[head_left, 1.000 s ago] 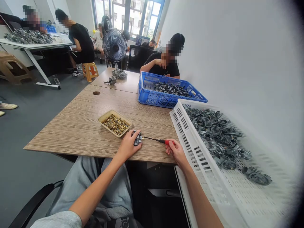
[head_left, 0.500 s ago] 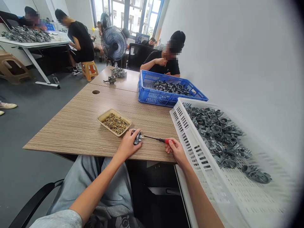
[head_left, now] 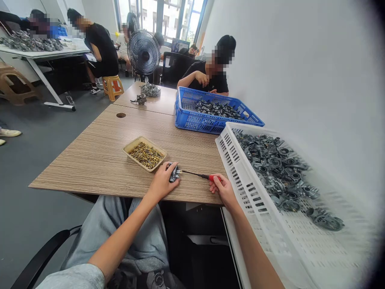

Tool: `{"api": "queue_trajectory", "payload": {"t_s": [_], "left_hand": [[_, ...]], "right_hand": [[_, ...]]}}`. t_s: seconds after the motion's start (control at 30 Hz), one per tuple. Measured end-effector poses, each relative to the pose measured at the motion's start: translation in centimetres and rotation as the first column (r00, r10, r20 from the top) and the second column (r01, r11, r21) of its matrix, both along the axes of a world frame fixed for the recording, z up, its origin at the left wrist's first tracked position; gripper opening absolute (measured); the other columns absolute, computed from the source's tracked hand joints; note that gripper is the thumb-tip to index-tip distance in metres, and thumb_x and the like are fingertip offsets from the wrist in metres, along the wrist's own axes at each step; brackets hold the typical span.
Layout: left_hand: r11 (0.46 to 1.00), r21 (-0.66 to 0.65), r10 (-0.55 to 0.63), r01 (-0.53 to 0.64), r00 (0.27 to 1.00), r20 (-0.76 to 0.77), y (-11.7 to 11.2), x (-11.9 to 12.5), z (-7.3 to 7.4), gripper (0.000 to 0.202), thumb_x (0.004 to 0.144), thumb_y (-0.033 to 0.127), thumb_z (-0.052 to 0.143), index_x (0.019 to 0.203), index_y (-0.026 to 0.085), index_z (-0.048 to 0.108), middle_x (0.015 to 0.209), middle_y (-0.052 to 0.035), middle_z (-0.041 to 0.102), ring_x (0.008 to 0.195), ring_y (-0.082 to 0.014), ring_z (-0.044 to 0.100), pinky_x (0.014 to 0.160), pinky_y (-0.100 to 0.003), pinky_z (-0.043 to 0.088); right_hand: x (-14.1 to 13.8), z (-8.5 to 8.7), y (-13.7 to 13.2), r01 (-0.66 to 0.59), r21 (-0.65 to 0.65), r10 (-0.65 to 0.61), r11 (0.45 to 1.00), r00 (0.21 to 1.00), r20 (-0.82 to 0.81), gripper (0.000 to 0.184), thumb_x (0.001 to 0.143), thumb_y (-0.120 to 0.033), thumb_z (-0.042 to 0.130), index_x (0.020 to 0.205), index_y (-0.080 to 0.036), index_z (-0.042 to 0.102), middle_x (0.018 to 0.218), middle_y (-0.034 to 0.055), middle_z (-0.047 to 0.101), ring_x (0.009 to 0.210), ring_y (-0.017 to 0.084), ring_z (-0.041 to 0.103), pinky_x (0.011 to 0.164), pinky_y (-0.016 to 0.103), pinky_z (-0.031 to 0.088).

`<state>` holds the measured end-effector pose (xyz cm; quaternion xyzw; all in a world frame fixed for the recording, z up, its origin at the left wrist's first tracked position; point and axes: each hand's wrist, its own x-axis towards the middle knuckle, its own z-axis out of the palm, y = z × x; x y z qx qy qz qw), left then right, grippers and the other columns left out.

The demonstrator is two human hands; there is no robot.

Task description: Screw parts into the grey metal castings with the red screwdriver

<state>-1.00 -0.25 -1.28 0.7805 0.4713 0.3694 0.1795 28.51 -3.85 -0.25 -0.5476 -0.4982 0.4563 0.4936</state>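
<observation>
Near table (head_left: 99, 160) edge: left hand (head_left: 161, 184), grip clamped on small metal part (head_left: 173, 174), pins it to wood. Right hand (head_left: 221, 190), grip closed round red-handled screwdriver (head_left: 197, 175); tip meets part's right side, apparently on screw. Screw tray (head_left: 132, 143) just far-left. Judgement: shaft level, part pinned firm, avoids slipping.

An assembly workshop: crates of metal parts (head_left: 279, 172), workers at tables (head_left: 99, 156).
</observation>
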Motion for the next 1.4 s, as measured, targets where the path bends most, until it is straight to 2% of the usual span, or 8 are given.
{"api": "queue_trajectory", "payload": {"t_s": [0.53, 0.83, 1.07, 1.4], "left_hand": [[1.0, -0.007, 0.002, -0.002, 1.0, 0.007, -0.17, 0.03, 0.32, 0.068, 0.087, 0.026, 0.072, 0.151, 0.025, 0.049, 0.14, -0.0123, 0.054, 0.132, -0.0304, 0.056, 0.116, -0.045, 0.047], [1.0, -0.006, 0.004, -0.004, 1.0, -0.005, -0.04, 0.04, 0.01, 0.067, 0.087, 0.026, 0.072, 0.15, 0.025, 0.048, 0.141, -0.0125, 0.053, 0.132, -0.0304, 0.055, 0.117, -0.046, 0.046], [1.0, -0.002, -0.002, 0.002, 1.0, 0.003, -0.11, 0.05, 0.27, 0.067, 0.086, 0.025, 0.072, 0.149, 0.023, 0.048, 0.14, -0.0129, 0.053, 0.132, -0.0302, 0.055, 0.117, -0.045, 0.047], [1.0, -0.008, 0.008, -0.008, 1.0, -0.012, -0.02, 0.06, 0.15, 0.065, 0.087, 0.027, 0.071, 0.148, 0.024, 0.049, 0.141, -0.0126, 0.053, 0.133, -0.0305, 0.055, 0.117, -0.045, 0.047]], "right_hand": [[-0.15, 0.23, -0.04, 0.007, -0.005, -0.007, 1.0, 1.0, 0.019, 0.046, 0.088, -0.065, 0.072, 0.095, -0.02, 0.067, 0.07, 0.0015, 0.067, 0.054, 0.015, 0.062, 0.048, 0.026, 0.05], [-0.01, 0.03, 0.04, 0.003, -0.001, -0.003, 1.0, 1.0, 0.023, 0.047, 0.088, -0.066, 0.072, 0.095, -0.02, 0.066, 0.07, 0.0016, 0.068, 0.054, 0.015, 0.063, 0.048, 0.026, 0.051], [0.08, -0.07, -0.03, -0.008, 0.009, 0.008, 1.0, 0.999, 0.04, 0.042, 0.093, -0.062, 0.068, 0.097, -0.02, 0.067, 0.072, 0.002, 0.067, 0.056, 0.015, 0.063, 0.05, 0.026, 0.051], [0.14, -0.22, 0.02, 0.003, 0.0, -0.003, 1.0, 0.999, 0.032, 0.045, 0.09, -0.065, 0.07, 0.094, -0.021, 0.066, 0.071, 0.0018, 0.067, 0.055, 0.015, 0.063, 0.049, 0.026, 0.051]]}}
